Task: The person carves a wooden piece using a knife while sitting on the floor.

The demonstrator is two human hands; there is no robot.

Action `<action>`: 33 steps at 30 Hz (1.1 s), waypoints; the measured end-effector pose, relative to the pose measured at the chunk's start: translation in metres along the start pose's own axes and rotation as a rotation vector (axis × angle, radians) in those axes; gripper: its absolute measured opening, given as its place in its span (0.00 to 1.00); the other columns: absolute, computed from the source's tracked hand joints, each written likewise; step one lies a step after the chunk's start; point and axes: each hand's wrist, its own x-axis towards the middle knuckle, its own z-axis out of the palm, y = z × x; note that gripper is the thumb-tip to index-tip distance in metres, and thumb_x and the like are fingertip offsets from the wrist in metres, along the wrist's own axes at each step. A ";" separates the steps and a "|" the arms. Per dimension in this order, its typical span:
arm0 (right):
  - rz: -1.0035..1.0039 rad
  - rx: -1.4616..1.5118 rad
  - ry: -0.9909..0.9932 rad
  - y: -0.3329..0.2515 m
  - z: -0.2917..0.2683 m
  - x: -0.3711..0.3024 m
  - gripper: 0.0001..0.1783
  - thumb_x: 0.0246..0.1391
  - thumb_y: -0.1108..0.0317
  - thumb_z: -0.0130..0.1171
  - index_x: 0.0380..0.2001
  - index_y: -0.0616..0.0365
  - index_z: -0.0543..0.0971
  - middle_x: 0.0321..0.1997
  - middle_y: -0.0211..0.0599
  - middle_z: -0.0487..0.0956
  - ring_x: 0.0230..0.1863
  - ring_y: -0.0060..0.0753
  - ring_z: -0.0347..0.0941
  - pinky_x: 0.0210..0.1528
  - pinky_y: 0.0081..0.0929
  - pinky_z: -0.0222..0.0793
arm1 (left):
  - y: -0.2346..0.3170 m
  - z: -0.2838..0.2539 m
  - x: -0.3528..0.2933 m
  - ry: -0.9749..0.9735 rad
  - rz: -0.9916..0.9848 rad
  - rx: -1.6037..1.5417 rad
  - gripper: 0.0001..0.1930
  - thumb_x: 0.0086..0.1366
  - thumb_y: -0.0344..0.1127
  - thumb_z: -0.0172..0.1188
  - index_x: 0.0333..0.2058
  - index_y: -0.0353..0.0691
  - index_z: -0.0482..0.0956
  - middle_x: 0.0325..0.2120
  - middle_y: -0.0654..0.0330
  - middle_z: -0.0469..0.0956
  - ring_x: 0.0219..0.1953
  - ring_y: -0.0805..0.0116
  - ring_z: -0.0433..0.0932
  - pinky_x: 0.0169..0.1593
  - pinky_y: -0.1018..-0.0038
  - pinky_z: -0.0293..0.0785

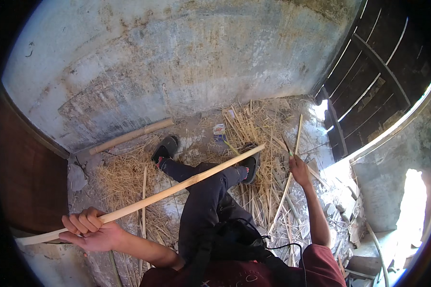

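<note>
My left hand (pixel 93 230) is closed around a long, pale split bamboo strip (pixel 177 186) near its lower left end. The strip slants up to the right across my legs, passing over the dark trousers, and its far end reaches the shoe on the right. On the right side, my right hand (pixel 300 171) grips a thin knife (pixel 287 146) whose blade points up and away; a bit of green shows at its handle. The blade is apart from the bamboo strip. A thin upright bamboo strip (pixel 287 189) lies close to the right hand.
A heap of shavings (pixel 124 179) lies left of my feet, and more strips and shavings (pixel 246 126) lie beyond. A bamboo pole (pixel 131 136) rests along the stained wall (pixel 177 62). A slatted wooden door (pixel 368 71) stands at right, with rubble (pixel 342 205) below.
</note>
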 end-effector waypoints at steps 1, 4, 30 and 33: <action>0.097 0.315 -0.109 -0.034 -0.010 0.002 0.27 0.77 0.48 0.43 0.41 0.62 0.77 0.30 0.47 0.83 0.33 0.47 0.82 0.38 0.45 0.75 | 0.002 -0.002 -0.001 0.002 -0.018 -0.007 0.26 0.83 0.58 0.43 0.28 0.49 0.56 0.18 0.70 0.49 0.17 0.79 0.43 0.22 0.74 0.40; 0.108 0.721 -0.185 -0.113 -0.042 -0.007 0.26 0.79 0.48 0.40 0.39 0.61 0.75 0.25 0.39 0.78 0.28 0.32 0.76 0.33 0.34 0.70 | 0.004 -0.011 -0.002 0.031 -0.035 -0.007 0.25 0.83 0.58 0.43 0.28 0.48 0.56 0.19 0.70 0.50 0.17 0.78 0.43 0.22 0.74 0.41; -0.252 0.667 -0.007 -0.189 -0.039 -0.032 0.18 0.76 0.56 0.51 0.37 0.61 0.73 0.22 0.40 0.73 0.23 0.33 0.72 0.29 0.37 0.66 | -0.084 0.017 -0.005 0.824 -0.215 0.301 0.20 0.81 0.55 0.51 0.39 0.42 0.70 0.29 0.64 0.60 0.33 0.70 0.61 0.41 0.69 0.64; -0.275 0.645 -0.015 -0.184 -0.031 -0.029 0.19 0.76 0.56 0.51 0.37 0.61 0.73 0.22 0.39 0.73 0.23 0.34 0.72 0.30 0.36 0.66 | -0.058 -0.017 -0.011 0.467 -0.351 -0.043 0.19 0.83 0.52 0.48 0.40 0.42 0.70 0.26 0.66 0.59 0.28 0.73 0.59 0.34 0.72 0.64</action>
